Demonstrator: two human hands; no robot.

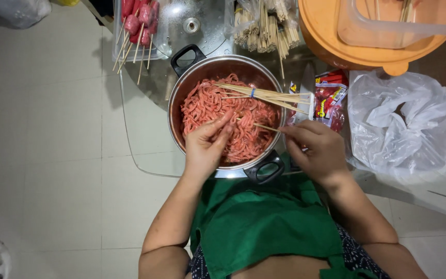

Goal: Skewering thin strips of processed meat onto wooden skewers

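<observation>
Fingers: the left hand [206, 147] has its fingers [223, 124] curled down into the pink meat strips [218, 111], pinching some of them. The right hand [318, 150] has its fingers [290, 132] pinched shut on one thin wooden stick [266, 127], with the point aimed at the meat, likely so it can poke in.
Pot: the metal pot [223, 70] sits close to the person, just in front of the green apron [256, 222], so both hands reach it easily. It is nearly full of meat strips.
Stick bundle: a bunch of sticks [264, 95] lies across the pot rim, tied with a blue band, close to the right hand.
Table: the glass table [145, 119] carries the pot.
Right side: a red packet [331, 101] and a white plastic bag [401, 124] lie beside the pot.
Far left: a clear tray [138, 26] holds finished meat skewers, out of the way.
Far middle: more bare sticks [264, 26] wait in a pile.
Far right: an orange tub [357, 36] has a clear box [403, 20] on top.
</observation>
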